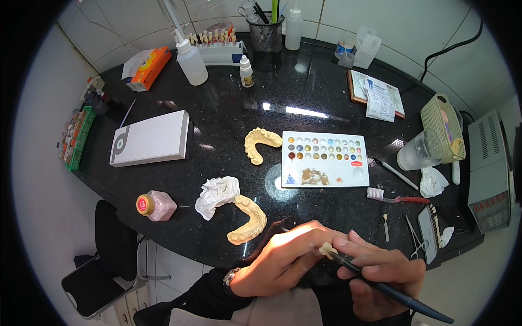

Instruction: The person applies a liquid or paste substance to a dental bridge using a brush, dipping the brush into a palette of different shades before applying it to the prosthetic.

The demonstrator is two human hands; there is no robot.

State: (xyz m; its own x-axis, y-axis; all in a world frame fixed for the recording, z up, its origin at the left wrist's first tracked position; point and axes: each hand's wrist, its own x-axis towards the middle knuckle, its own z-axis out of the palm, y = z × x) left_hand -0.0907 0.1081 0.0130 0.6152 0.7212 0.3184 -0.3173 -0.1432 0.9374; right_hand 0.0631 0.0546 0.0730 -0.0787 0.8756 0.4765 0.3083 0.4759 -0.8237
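Note:
My left hand (pixel 291 258) is closed, pinching a small cream-coloured dental crown (pixel 327 249) between its fingertips above the front edge of the counter. My right hand (pixel 389 274) grips a slim brush (pixel 399 298) with a dark handle like a pen. Its tip meets the crown or lies right beside it; the exact contact is too small to tell. Left of my left hand rests a yellowish plaster dental model (pixel 249 220), touching a crumpled white tissue (pixel 216 196). Farther back, a second plaster model (pixel 258 145) lies against a white palette (pixel 325 176) with rows of coloured wells.
A white box (pixel 149 138) and a pink-filled jar (pixel 161 205) stand at left. Bottles (pixel 191 65) and a mesh pen cup (pixel 265 41) line the back. At right are a toothbrush (pixel 402 199), a pen (pixel 399 175), a plastic cup (pixel 416 155), scissors (pixel 417 245) and a grey machine (pixel 489 168).

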